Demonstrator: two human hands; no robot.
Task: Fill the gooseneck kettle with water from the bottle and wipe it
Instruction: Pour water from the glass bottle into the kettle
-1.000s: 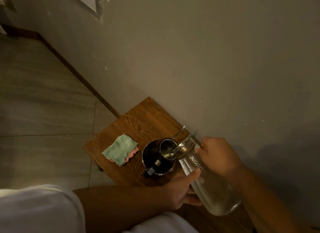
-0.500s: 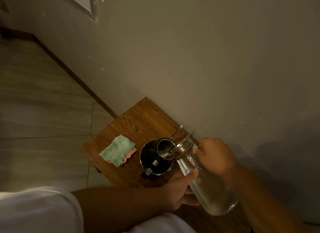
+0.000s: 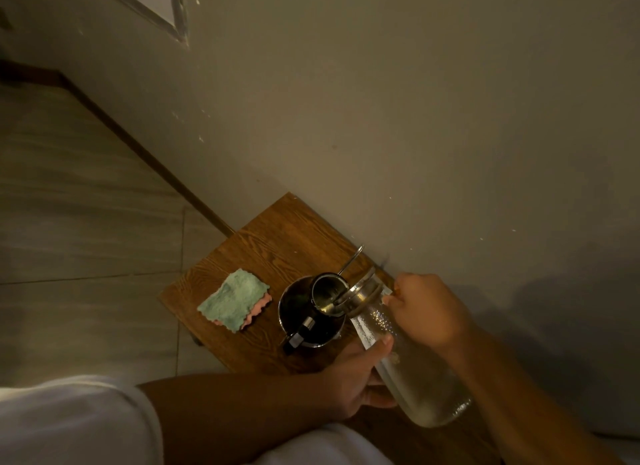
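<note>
- Over the last second little has shifted: the clear glass water bottle (image 3: pixel 408 364) stays tilted, its metal-collared mouth over the open dark steel gooseneck kettle (image 3: pixel 306 312) on the small wooden worktop (image 3: pixel 277 232).
- The left hand (image 3: pixel 353 378) still wraps the bottle's body; the right hand (image 3: pixel 426 309) grips near the neck.
- Judged from this, pouring continues; the green-and-pink cloth (image 3: pixel 235 300) lies untouched beside the kettle.
</note>
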